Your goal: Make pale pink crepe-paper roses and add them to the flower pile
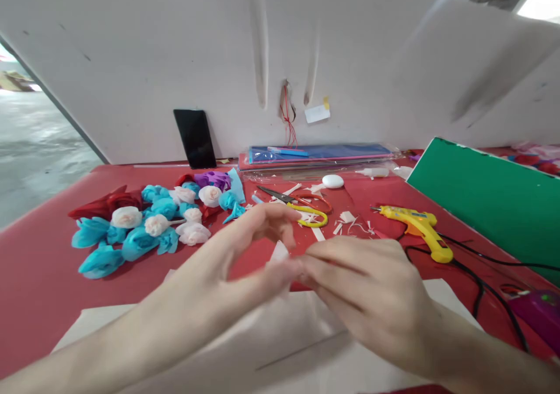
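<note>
Both hands meet in front of me above a pale sheet of paper. My left hand curves in a C shape, its fingers apart from the thumb, and the thumb tip reaches my right fingertips. My right hand is closed, fingers pinched together on a small white paper piece. Most of that piece is hidden behind the left thumb, and the fingertips are blurred. Just beyond the hands lie scissors with yellow and orange handles, among white paper scraps.
Blue, white, red and purple paper flowers lie at left on the red table. A yellow glue gun with a black cord is at right, near a green board. A phone leans on the back wall.
</note>
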Demonstrator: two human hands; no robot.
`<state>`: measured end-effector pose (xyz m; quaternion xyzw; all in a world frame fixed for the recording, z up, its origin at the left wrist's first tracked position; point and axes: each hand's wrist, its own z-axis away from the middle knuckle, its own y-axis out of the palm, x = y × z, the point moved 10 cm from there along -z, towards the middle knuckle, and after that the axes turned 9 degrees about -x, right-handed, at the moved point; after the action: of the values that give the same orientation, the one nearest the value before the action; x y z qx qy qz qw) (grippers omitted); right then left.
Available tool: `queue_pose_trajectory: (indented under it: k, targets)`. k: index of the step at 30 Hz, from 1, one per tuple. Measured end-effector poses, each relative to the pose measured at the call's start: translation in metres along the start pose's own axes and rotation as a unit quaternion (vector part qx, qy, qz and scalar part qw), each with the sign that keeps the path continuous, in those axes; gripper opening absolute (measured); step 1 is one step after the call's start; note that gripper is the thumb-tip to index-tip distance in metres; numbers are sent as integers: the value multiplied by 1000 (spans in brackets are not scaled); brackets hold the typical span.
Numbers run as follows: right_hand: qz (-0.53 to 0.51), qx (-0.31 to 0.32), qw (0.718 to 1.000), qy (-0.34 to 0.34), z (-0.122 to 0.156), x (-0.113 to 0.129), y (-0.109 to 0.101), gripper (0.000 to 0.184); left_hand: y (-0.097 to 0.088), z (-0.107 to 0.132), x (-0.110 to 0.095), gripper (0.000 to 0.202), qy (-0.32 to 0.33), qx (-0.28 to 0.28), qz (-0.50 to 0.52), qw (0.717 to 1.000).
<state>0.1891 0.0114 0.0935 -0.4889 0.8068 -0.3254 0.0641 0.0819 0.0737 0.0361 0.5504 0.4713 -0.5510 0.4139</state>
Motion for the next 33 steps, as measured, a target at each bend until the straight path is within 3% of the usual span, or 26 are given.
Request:
queue_pose_trajectory:
  k: [2, 7, 13, 21, 28, 33]
  targets:
    - [-155, -6, 983, 97, -4, -23, 2, 17, -1, -8, 2, 19, -36, 1, 28, 999]
    - [-435, -28, 856, 278, 7, -66, 22, 10, 5, -12, 0, 15, -57, 17, 97, 993]
    - [-494, -30, 799, 341, 28, -80, 40, 14, 14, 1, -2, 14, -50, 50, 145, 987]
    - [-577, -30, 687, 442, 35, -70, 58, 17, 23, 3, -9, 16, -26, 75, 223, 972]
    - [-614, -30, 628, 477, 43, -59, 68, 15, 11, 3, 0, 16, -31, -13, 191, 981]
    - [-627, -26, 618, 474, 42, -52, 73, 13, 21, 6, -2, 11, -51, 31, 228, 972]
